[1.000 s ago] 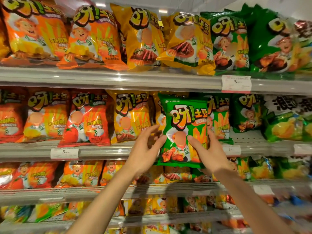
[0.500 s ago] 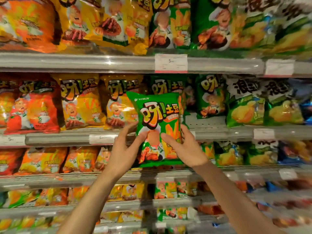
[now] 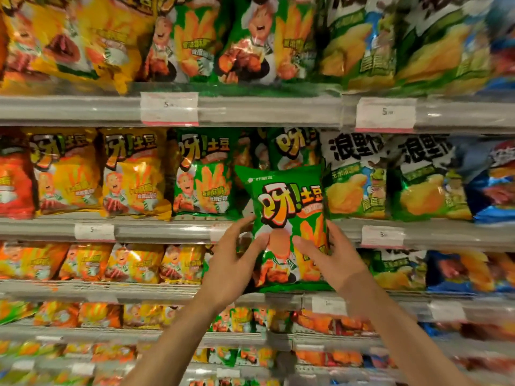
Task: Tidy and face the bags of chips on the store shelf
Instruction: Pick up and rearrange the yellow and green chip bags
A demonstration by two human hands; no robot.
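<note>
Head view, hands [image 3: 281, 263] gripping green bag [image 3: 289, 207], "5" tags [image 3: 169, 108]

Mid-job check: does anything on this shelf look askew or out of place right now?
Only the green foil chip bag held between the left hand and right hand: it is off the grey metal shelf, tilted, in front of the gap beside the standing green bag. The other rows look faced, though the edges are blurred.

Two bare forearms in view, no sleeves visible up to the frame edge. Left hand [image 3: 232, 263] and right hand [image 3: 333, 259]: no gloves, rings, watch or wristband. Fingernails short, unpainted.
</note>
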